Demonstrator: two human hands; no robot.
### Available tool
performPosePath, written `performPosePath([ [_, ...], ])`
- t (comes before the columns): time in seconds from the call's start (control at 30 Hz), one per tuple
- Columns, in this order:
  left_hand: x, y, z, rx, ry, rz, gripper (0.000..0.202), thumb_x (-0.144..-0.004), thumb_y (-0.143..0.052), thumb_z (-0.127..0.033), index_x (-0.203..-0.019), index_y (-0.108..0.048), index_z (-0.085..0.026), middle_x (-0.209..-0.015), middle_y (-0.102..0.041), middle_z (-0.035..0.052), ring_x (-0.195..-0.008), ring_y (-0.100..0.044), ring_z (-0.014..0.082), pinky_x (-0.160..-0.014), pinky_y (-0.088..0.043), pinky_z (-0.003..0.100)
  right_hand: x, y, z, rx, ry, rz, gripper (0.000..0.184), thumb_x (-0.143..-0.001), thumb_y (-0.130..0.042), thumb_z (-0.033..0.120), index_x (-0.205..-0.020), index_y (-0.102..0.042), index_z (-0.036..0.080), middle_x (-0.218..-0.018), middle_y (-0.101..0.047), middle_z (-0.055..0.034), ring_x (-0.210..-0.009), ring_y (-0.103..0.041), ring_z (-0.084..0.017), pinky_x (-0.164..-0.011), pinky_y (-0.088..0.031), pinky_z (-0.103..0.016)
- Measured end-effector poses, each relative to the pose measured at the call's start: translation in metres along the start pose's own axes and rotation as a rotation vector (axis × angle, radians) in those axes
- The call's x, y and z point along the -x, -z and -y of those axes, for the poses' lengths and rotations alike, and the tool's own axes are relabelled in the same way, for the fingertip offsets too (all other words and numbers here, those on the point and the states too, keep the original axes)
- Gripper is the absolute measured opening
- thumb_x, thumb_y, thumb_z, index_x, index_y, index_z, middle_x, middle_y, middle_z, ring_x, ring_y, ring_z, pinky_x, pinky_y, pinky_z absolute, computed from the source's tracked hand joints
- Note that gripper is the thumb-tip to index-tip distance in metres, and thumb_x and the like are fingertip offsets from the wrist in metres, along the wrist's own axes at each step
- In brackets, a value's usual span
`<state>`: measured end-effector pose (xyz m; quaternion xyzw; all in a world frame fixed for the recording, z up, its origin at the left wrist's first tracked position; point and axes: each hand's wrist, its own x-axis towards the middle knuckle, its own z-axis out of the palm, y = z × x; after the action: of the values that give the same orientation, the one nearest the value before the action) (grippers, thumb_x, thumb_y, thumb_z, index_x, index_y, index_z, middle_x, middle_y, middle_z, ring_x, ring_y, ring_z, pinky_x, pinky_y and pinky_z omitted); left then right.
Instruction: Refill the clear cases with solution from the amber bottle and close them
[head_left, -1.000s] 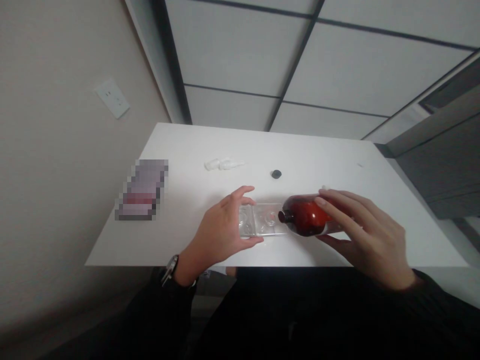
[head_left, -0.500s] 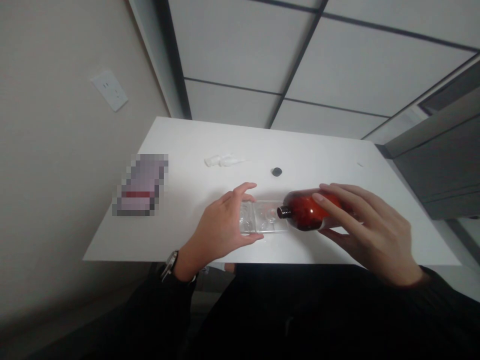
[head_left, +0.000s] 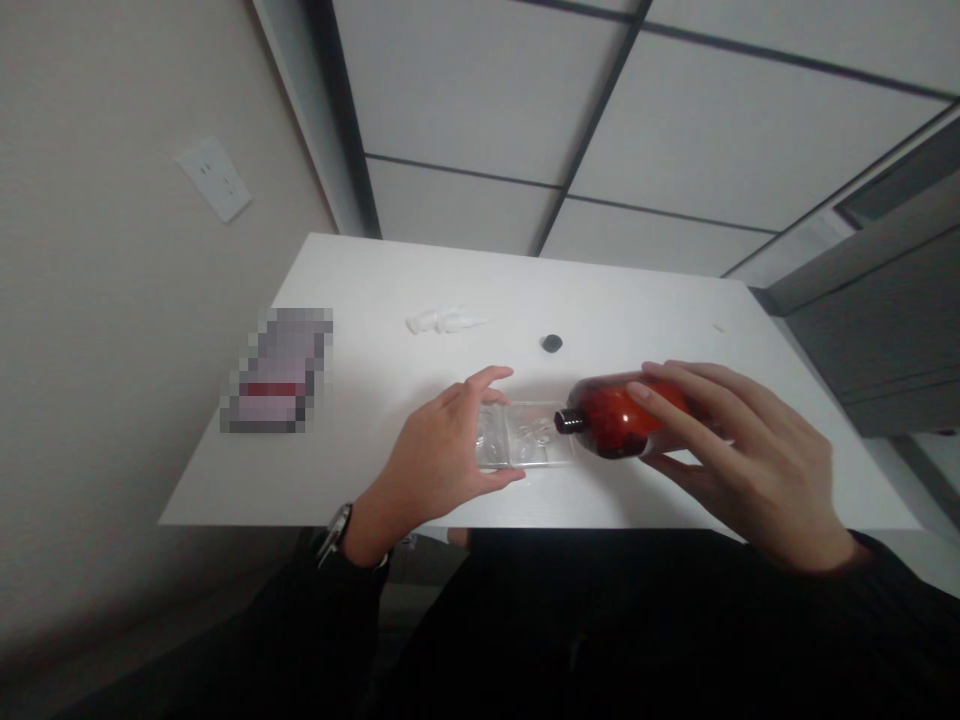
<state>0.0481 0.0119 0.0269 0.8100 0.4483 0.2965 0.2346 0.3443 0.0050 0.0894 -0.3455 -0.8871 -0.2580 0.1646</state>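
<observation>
My right hand [head_left: 757, 460] is wrapped round an amber bottle [head_left: 615, 410] that lies nearly level in the air. Its uncapped black-looking neck points left, just over the right part of a clear plastic case [head_left: 551, 450]. The case rests on the table, and round shapes show through it. My left hand [head_left: 442, 450] grips the case's left end, thumb on the near edge and fingers on the far edge. Behind them sits a small dark cap [head_left: 552, 343]. Whether liquid is leaving the neck is hard to make out.
On the white table [head_left: 360, 480] lie white translucent nozzle-like pieces [head_left: 442, 321] towards the back. A blurred-out pinkish rectangular object [head_left: 277, 370] is at the left edge. A small pale scrap [head_left: 718, 328] lies at the far right. White panels stand behind the table.
The bottle has tilted very slightly, its neck staying over the case. The look of the shapes inside the case's right part has altered. My left hand keeps its grip.
</observation>
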Motion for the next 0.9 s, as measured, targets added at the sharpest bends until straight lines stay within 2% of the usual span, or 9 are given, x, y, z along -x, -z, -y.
performPosePath([
  [0.47,0.0008,0.0021,-0.0006,-0.003,0.013,0.010,0.093,-0.073,-0.091,-0.030,-0.147,-0.033,-0.026,-0.133,-0.070,0.0106,-0.124,-0.068,0.0306,-0.105,-0.054,0.047,0.0010,0.0011,-0.0019,0.010,0.012,0.013,0.078,-0.088,-0.079,0.015,-0.157,-0.044,0.019,-0.130,-0.071,-0.0211,-0.112,-0.071,-0.038,-0.087,-0.063,-0.051],
  [0.9,0.0000,0.0046,-0.0007,-0.012,0.029,0.038,0.088,-0.074,-0.090,-0.030,-0.145,-0.039,-0.027,-0.131,-0.071,0.0092,-0.120,-0.069,0.0312,-0.101,-0.055,0.047,0.0018,0.0030,-0.0053,0.001,0.007,0.029,0.084,-0.090,-0.077,0.015,-0.163,-0.036,0.024,-0.135,-0.069,-0.0192,-0.118,-0.068,-0.036,-0.095,-0.061,-0.052],
])
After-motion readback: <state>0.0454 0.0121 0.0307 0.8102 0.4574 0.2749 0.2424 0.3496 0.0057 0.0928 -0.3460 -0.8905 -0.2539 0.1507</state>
